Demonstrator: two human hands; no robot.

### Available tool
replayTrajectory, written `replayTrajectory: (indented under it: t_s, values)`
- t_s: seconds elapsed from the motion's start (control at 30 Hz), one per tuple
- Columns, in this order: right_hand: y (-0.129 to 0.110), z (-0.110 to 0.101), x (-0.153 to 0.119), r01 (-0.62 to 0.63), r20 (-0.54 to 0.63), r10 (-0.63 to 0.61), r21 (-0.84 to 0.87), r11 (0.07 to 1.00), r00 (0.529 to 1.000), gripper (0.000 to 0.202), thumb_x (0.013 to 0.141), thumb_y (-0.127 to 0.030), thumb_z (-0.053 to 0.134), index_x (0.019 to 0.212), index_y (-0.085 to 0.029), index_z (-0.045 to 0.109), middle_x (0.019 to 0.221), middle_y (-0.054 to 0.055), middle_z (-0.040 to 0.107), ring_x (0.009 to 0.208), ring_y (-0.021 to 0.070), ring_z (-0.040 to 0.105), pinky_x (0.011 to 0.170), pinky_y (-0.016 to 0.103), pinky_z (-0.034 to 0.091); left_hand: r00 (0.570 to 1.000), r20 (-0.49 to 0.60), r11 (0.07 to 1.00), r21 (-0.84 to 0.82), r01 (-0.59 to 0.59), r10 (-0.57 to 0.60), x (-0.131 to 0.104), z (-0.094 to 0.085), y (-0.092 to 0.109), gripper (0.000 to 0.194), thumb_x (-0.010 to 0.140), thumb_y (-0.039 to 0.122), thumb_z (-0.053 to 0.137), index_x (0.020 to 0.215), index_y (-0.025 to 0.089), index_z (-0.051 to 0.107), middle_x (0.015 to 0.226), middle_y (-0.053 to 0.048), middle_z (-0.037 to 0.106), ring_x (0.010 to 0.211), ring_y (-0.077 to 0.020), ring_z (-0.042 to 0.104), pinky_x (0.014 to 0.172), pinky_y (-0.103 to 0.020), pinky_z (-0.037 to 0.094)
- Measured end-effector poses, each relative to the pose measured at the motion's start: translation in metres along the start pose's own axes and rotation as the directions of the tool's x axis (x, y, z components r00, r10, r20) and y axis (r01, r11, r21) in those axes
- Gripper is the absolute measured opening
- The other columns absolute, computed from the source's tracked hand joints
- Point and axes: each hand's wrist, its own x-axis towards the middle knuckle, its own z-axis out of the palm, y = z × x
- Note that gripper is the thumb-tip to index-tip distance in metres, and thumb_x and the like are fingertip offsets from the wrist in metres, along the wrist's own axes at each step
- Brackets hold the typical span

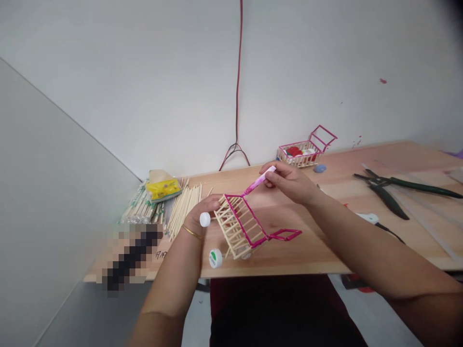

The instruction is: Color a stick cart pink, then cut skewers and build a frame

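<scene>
My left hand [209,208] grips the far end of a small cart made of wooden sticks [235,226], tilted above the table. Its top rim and handle are magenta; the side bars are bare wood. White bottle caps [215,259] serve as its wheels, one of them with a green print. Between the thumb and fingers of my right hand [289,180] is a slim white paint brush or marker [261,180], smeared with pink. Its magenta tip touches the rim at the cart's far corner. Part of my left hand is hidden behind the cart.
A second stick cart [299,153] with red and white things inside stands by the wall. Loose sticks [184,207] and a yellow packet [163,189] lie left. Dark-handled shears [388,185], a blue cap [320,168] and a white corded tool [368,218] lie right.
</scene>
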Motion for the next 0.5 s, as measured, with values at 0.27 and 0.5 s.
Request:
replayTrajectory:
  t_s: [0.27,0.5]
  values:
    - [0.0,-0.002,-0.001,-0.032,-0.071,0.046,0.186,0.982,0.996,0.024,0.085,-0.043,0.058,0.094,-0.021,0.059,0.071,0.0,0.053,0.062,0.0117,0.048,0.059,0.028,0.043,1.0,-0.026,0.993,-0.12,-0.003,0.0,-0.003,-0.006,-0.005,0.058,0.056,0.05,0.072,0.096,0.008,0.069,0.083,-0.014,0.071,0.077,-0.03,0.067,0.069,-0.039,0.051]
    - [0.007,0.007,-0.002,-0.04,-0.06,0.059,0.277,0.96,0.996,0.024,0.083,-0.045,0.06,0.093,-0.022,0.06,0.07,-0.002,0.051,0.066,0.0123,0.049,0.064,0.029,0.043,0.966,-0.243,0.955,-0.256,-0.149,0.086,-0.013,0.015,-0.004,0.056,0.06,0.049,0.069,0.101,0.011,0.065,0.092,-0.013,0.071,0.094,-0.0335,0.065,0.081,-0.044,0.05]
